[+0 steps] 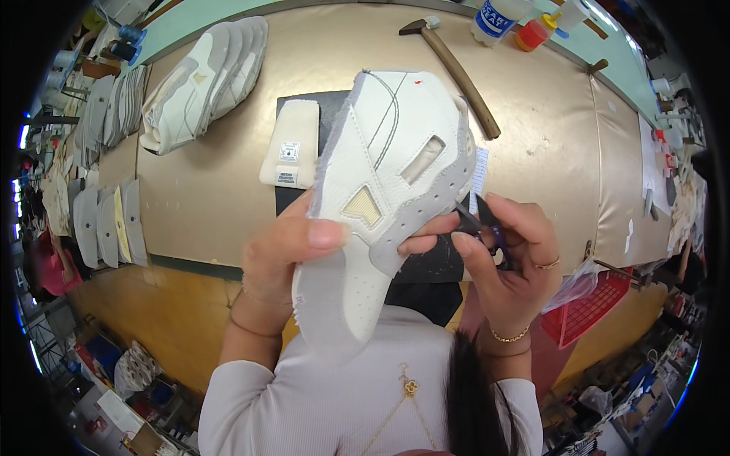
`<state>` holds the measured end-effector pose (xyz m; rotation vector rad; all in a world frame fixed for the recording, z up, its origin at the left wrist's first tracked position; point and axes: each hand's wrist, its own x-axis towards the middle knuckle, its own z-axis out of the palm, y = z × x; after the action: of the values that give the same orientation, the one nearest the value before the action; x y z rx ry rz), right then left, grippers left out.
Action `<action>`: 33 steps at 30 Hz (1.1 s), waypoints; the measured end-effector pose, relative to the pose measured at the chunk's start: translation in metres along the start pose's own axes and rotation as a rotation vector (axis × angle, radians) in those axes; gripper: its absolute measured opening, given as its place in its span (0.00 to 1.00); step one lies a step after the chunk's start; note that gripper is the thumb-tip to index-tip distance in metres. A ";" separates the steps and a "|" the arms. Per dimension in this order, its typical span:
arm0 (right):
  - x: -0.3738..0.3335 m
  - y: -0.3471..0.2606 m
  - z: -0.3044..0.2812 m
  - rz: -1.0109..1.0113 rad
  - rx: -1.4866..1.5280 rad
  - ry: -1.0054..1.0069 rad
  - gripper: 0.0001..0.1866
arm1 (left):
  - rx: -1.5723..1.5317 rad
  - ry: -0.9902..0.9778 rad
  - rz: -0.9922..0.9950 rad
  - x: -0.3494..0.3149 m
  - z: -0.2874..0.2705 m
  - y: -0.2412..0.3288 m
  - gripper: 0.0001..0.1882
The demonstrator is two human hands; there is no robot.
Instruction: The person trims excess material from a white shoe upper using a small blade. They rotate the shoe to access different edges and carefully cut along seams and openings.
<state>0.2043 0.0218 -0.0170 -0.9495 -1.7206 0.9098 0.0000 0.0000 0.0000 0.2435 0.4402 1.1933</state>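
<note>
- My left hand [285,245] pinches the white-and-grey shoe upper [386,190], mid-frame, thumb on top.
- My right hand [515,262], right of centre, grips dark snips [496,234] beside it.
- Hammer [461,77]: upper right.

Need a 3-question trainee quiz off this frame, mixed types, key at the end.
1. Which of the hands holds the dark snips?
2. True or false: the hammer lies on top of the stacked uppers.
3. What lies on the black sheet, just left of the held shoe upper?
A) a red basket
B) a cream padded piece
C) a bottle

Key:
1. The right hand; the left hand grips the shoe upper.
2. False: the hammer lies on the table, to the right of the stacked uppers and apart from them.
3. B
</note>
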 end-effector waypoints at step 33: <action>0.010 -0.001 0.007 -0.123 -0.149 -0.065 0.21 | 0.344 0.193 -0.109 -0.013 -0.003 0.002 0.36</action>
<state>0.1953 0.0292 -0.0139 -0.9078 -1.9007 0.7481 -0.0074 -0.0118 0.0005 0.3970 0.8198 1.0335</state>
